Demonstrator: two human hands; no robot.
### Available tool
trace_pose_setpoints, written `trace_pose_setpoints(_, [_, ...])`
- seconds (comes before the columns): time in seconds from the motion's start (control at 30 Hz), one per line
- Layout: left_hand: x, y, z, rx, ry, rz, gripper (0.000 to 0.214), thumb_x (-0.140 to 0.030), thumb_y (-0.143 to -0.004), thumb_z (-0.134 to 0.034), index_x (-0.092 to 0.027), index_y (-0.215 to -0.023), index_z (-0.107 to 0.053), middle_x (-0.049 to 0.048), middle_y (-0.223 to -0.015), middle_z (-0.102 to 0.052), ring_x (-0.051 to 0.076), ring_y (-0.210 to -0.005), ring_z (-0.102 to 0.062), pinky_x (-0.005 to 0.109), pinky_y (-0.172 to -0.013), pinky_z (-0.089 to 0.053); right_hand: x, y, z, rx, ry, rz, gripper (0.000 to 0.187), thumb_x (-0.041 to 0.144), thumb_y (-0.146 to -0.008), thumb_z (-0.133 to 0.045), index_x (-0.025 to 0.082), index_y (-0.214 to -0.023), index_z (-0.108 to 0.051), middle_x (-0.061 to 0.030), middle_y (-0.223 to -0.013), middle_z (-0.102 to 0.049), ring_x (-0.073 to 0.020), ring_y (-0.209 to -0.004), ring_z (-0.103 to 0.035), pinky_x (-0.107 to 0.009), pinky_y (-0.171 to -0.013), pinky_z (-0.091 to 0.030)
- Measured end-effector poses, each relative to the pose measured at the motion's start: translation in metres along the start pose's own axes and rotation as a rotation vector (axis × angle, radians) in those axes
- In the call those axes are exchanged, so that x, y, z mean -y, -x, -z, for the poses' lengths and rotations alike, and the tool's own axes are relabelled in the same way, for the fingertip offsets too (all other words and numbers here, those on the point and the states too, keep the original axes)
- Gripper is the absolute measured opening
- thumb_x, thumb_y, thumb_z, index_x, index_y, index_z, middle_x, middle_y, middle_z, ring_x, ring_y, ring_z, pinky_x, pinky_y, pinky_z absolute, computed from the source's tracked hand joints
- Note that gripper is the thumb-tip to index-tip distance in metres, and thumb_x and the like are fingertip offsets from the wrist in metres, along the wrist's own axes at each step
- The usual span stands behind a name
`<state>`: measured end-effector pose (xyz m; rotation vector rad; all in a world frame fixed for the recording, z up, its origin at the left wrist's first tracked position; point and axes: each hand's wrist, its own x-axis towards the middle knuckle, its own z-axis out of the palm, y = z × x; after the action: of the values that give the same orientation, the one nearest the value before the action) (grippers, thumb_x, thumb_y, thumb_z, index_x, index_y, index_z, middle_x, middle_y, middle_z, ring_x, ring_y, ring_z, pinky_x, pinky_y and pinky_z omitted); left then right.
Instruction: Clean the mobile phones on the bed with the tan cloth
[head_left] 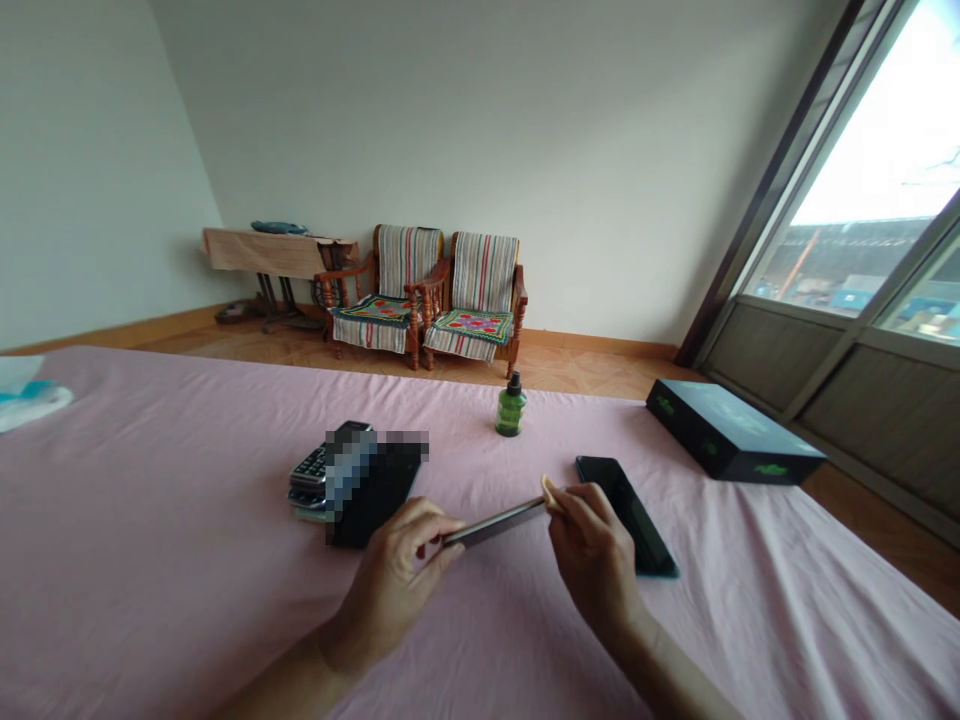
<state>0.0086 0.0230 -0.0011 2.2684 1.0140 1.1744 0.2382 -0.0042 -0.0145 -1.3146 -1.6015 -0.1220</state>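
Note:
My left hand (pixel 397 560) pinches the near left end of a thin, flat, phone-like device (pixel 499 522), seen almost edge-on and tilted above the bed cover. At its other end my right hand (pixel 596 550) is closed on a small pale yellow cloth (pixel 551 494), pressed against the device's edge. Just beyond my right hand lies a black tablet (pixel 630 515), flat on the cover. A second black slab-like device (pixel 386 495) lies past my left hand, partly blurred out. Beside it is a stack of keypad phones (pixel 311 470).
A green bottle with a black top (pixel 510 410) stands upright toward the far edge of the pink cover (pixel 187 560). At the right is a black box (pixel 731 430); a white and blue packet (pixel 30 395) lies far left. Two wooden chairs (pixel 484 280) stand beyond.

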Motion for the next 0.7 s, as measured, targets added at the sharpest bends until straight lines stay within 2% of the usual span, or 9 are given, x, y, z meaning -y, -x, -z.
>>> trace_pose_setpoints(0.13, [0.008, -0.007, 0.004, 0.018, 0.055, 0.042, 0.011, -0.021, -0.081, -0.063, -0.019, -0.086, -0.072, 0.0003, -0.072, -0.061, 0.013, -0.062, -0.058, 0.021, -0.059, -0.047, -0.015, -0.008, 0.006, -0.037, 0.090, -0.059, 0.026, 0.023, -0.091, -0.050, 0.018, -0.109, -0.069, -0.0057, -0.086, -0.060, -0.0142, -0.071, -0.058, -0.025, -0.064, -0.048])
trace_pose_setpoints(0.27, [0.011, -0.009, 0.005, 0.050, 0.060, 0.081, 0.009, -0.021, -0.079, -0.064, -0.017, -0.083, -0.072, 0.0007, -0.072, -0.063, 0.013, -0.062, -0.059, 0.022, -0.059, -0.047, -0.015, -0.007, 0.004, -0.031, 0.099, -0.035, 0.027, 0.022, -0.093, -0.049, 0.017, -0.112, -0.067, -0.0057, -0.085, -0.059, -0.0146, -0.072, -0.057, -0.025, -0.066, -0.047])
trace_pose_setpoints(0.4, [0.013, -0.010, 0.005, 0.065, 0.055, 0.098, 0.012, -0.024, -0.080, -0.064, -0.016, -0.077, -0.072, 0.0003, -0.067, -0.061, 0.012, -0.059, -0.055, 0.021, -0.055, -0.043, -0.009, 0.000, -0.008, 0.004, 0.040, 0.028, 0.029, 0.016, -0.094, -0.045, 0.018, -0.116, -0.064, -0.0059, -0.087, -0.058, -0.0153, -0.077, -0.057, -0.026, -0.068, -0.048])
trace_pose_setpoints(0.57, [0.016, -0.007, 0.003, 0.063, 0.038, 0.098, 0.015, -0.028, -0.083, -0.064, -0.016, -0.081, -0.073, 0.0013, -0.069, -0.060, 0.014, -0.063, -0.055, 0.022, -0.057, -0.043, 0.021, 0.008, -0.027, 0.124, -0.070, 0.145, 0.039, 0.008, -0.093, -0.039, 0.019, -0.127, -0.056, -0.0065, -0.088, -0.058, -0.0172, -0.079, -0.057, -0.029, -0.072, -0.050])
trace_pose_setpoints(0.7, [0.015, -0.004, 0.003, 0.027, 0.043, 0.057, 0.018, -0.032, -0.088, -0.061, -0.017, -0.086, -0.070, 0.0009, -0.074, -0.062, 0.014, -0.067, -0.058, 0.022, -0.062, -0.046, 0.056, 0.007, -0.039, 0.235, -0.092, 0.223, 0.038, 0.006, -0.093, -0.039, 0.017, -0.125, -0.056, -0.0079, -0.088, -0.058, -0.0196, -0.080, -0.055, -0.032, -0.070, -0.050])
